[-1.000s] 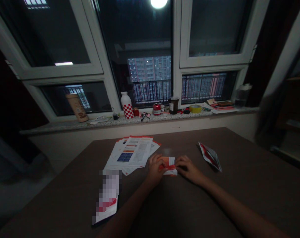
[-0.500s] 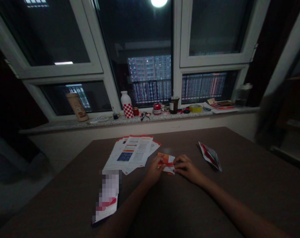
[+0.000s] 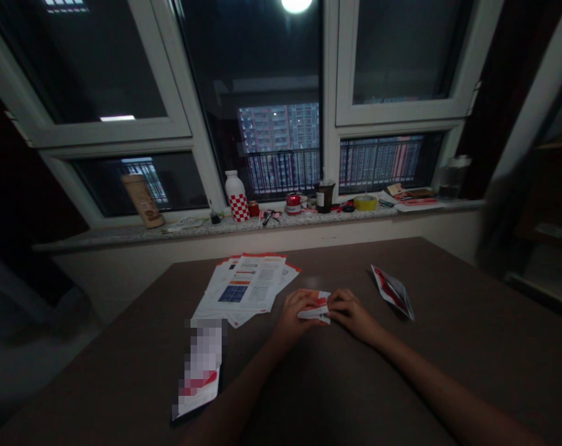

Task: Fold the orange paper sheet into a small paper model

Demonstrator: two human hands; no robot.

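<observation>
A small folded sheet of paper (image 3: pixel 314 312), orange and white, is held between my two hands over the middle of the table. My left hand (image 3: pixel 294 313) grips its left side, fingers over the top and thumb below. My right hand (image 3: pixel 348 311) pinches its right edge with bent fingers; the exact contact of the fingertips is hard to make out in the dim light. Left of my hands lies a spread stack of printed sheets (image 3: pixel 257 288). A folded paper piece (image 3: pixel 392 292), red and white, rests to the right, apart from my right hand.
A phone-like flat device (image 3: pixel 199 371) with a blurred screen lies on the dark table (image 3: pixel 355 390) by my left forearm. The windowsill beyond carries a checkered bottle (image 3: pixel 237 197), a tan tumbler (image 3: pixel 142 201), a dark cup (image 3: pixel 324 197) and yellow tape (image 3: pixel 365 203).
My left hand has shifted its hold, now with fingers across the top of the folded paper. The paper's near part has been folded up, showing a white band. My right hand stays at the right edge.
</observation>
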